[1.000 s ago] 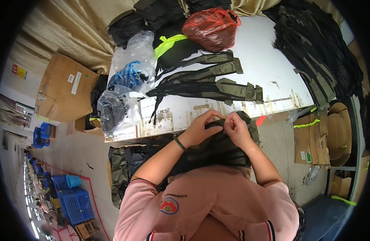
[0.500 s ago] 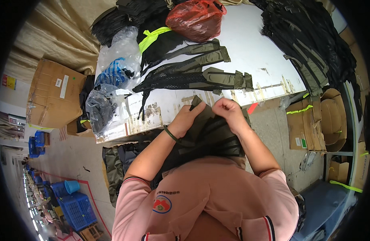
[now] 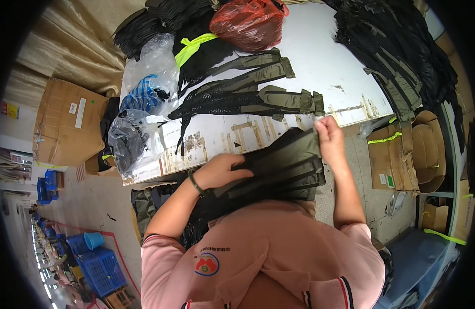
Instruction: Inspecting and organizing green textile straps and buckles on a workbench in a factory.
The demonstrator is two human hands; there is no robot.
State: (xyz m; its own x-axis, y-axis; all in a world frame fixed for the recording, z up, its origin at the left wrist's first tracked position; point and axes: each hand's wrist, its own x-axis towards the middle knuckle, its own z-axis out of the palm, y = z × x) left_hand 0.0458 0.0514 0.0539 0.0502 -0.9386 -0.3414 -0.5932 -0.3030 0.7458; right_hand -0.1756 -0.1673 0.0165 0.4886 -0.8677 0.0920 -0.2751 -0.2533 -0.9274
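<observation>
An olive-and-black fabric strap (image 3: 284, 157) stretches across my lap, just off the table's near edge. Its right end is pinched between the thumb and fingers of my right hand (image 3: 331, 141). My left hand (image 3: 222, 171), with a dark green bangle at the wrist, lies on the strap's darker left part, thumb and fingers apart. More olive strap ends (image 3: 304, 180) are layered beneath the held piece. On the table, several similar straps (image 3: 278, 100) with black mesh lie fanned out, olive ends to the right.
The worn white table (image 3: 325, 62) carries a red plastic bag (image 3: 250, 26), clear plastic bags (image 3: 152, 67), a neon yellow strip (image 3: 193, 47) and dark fabric piles (image 3: 397, 46) at both far corners. Cardboard boxes stand left (image 3: 67, 123) and right (image 3: 387, 159).
My hands have moved apart: the right one outward to the right with the strap's end, the left one left and nearer me. The strap's olive part is now spread out between them.
</observation>
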